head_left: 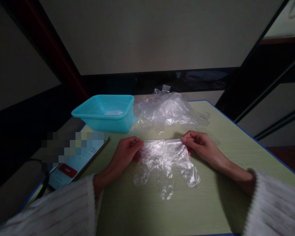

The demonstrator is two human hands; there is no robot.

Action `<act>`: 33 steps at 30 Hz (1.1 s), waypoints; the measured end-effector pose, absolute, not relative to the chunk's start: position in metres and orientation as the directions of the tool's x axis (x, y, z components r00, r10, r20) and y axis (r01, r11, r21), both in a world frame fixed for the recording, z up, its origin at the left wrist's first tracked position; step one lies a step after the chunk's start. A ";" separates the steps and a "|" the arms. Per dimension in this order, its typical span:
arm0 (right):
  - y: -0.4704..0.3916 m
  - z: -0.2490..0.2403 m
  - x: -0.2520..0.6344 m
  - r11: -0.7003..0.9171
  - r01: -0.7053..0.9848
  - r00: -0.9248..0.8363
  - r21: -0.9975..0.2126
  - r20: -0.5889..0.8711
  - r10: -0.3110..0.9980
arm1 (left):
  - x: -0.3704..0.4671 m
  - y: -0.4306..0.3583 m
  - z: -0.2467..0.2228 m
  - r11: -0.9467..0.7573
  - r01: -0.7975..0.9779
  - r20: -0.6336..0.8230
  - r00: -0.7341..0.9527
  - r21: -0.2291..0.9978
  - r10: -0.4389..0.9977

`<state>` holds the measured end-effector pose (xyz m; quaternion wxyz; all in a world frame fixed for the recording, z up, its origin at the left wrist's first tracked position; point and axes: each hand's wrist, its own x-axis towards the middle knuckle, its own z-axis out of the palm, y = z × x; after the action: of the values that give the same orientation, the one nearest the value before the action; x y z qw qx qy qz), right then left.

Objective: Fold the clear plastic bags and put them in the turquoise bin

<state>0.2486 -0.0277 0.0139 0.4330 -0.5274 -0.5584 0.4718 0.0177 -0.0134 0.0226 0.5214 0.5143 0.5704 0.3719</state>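
A clear disposable plastic glove (163, 160) is stretched between my two hands above the table, its cuff edge taut at the top and its fingers pointing down toward me. My left hand (127, 152) pinches the cuff's left corner between thumb and fingers. At the right corner, my right hand (199, 146) pinches the same edge. Just beyond the hands lies a loose, crumpled heap of clear plastic (172, 108); whether it is several gloves or a bag I cannot tell.
A turquoise plastic basin (108, 123) with something pale inside stands at the back left. A phone (76, 160) with a lit screen lies by the table's left edge. The pale green table (186, 213) has a blue rim, and a panelled surface (149, 39) rises behind it.
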 end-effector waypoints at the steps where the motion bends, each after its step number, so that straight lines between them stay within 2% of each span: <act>1: -0.028 0.013 0.249 -0.001 0.174 -0.065 -0.985 -0.013 0.998 | 0.017 -0.014 0.022 0.201 0.200 -0.219 0.069 0.959 0.973; 9: -0.027 0.009 0.252 0.040 0.269 -0.064 -0.962 0.023 0.998 | 0.018 -0.014 0.022 0.226 0.208 -0.243 0.059 0.952 0.968; 12: -0.027 0.008 0.254 0.114 0.357 -0.079 -0.927 0.091 0.993 | 0.017 -0.012 0.023 0.247 0.211 -0.263 0.055 0.946 0.963; 14: -0.028 0.009 0.257 0.210 0.485 -0.074 -0.849 0.200 0.977 | 0.015 -0.009 0.022 0.234 0.223 -0.251 0.051 0.946 0.967; 16: -0.029 0.012 0.260 0.315 0.643 -0.077 -0.698 0.350 0.934 | 0.011 -0.006 0.020 0.171 0.275 -0.192 0.055 0.946 0.980; 19: -0.034 0.015 0.261 0.452 0.748 -0.188 -0.486 0.498 0.847 | 0.004 -0.004 0.014 -0.121 0.460 0.092 0.085 0.880 0.992; 22: -0.040 0.017 0.256 0.582 0.701 -0.392 -0.412 0.459 0.797 | 0.002 -0.008 0.009 -0.444 0.600 0.382 0.237 0.665 0.893; 24: -0.043 0.017 0.252 0.640 0.667 -0.516 -0.381 0.383 0.766 | 0.004 -0.015 0.006 -0.596 0.592 0.441 0.404 0.542 0.802; 26: -0.044 0.016 0.248 0.684 0.647 -0.610 -0.336 0.310 0.729 | 0.007 -0.021 0.004 -0.710 0.551 0.422 0.571 0.439 0.704; 28: -0.045 0.014 0.245 0.717 0.633 -0.671 -0.294 0.254 0.697 | 0.009 -0.027 0.002 -0.768 0.520 0.335 0.697 0.374 0.634; 33: -0.044 0.007 0.244 0.740 0.612 -0.718 -0.279 0.198 0.667 | 0.010 -0.028 -0.001 -0.775 0.534 0.165 0.777 0.338 0.607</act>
<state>0.2437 -0.0436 0.0073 0.1438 -0.3469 -0.9217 0.0971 0.0102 -0.0279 -0.0011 0.1372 0.9326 0.3058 0.1337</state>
